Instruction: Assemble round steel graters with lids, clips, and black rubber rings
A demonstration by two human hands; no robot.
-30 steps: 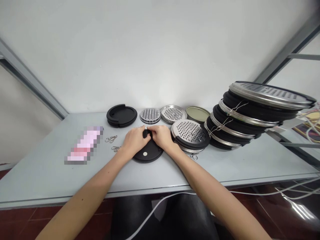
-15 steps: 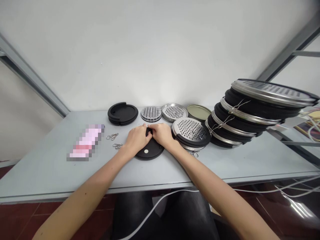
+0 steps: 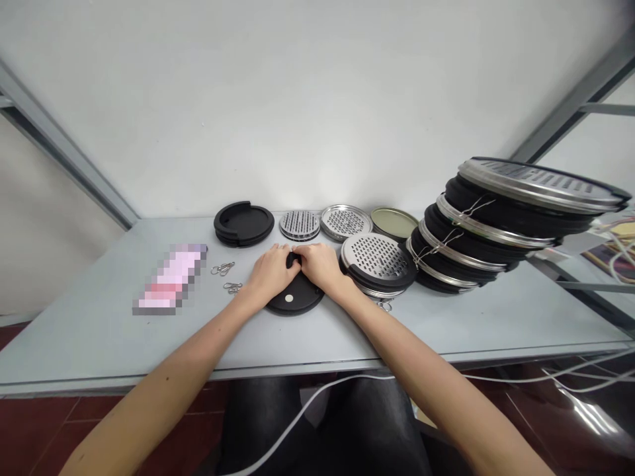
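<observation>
A flat black round disc (image 3: 296, 301) with a small white dot lies on the table in front of me. My left hand (image 3: 270, 274) is closed on its far left part, fingers curled over the far edge. From the other side my right hand (image 3: 320, 266) grips the same far edge, and the two thumbs nearly meet in the middle. The fingertips and whatever lies beneath them are hidden. Close to my right wrist stands a round metal grater plate (image 3: 380, 255) in a black holder, with more metal rims under it.
Stacked black rings (image 3: 243, 231), slotted metal discs (image 3: 299, 223), a perforated metal plate (image 3: 346, 221) and an olive-coloured lid (image 3: 394, 221) line the back. Wire clips (image 3: 223, 268) lie left, near a blurred pink object (image 3: 169, 281). A tall leaning grater stack (image 3: 501, 228) stands right. A white cable (image 3: 317, 403) crosses below.
Both hands keep their hold on the black disc, with barely any movement. The whole view has shifted very slightly.
</observation>
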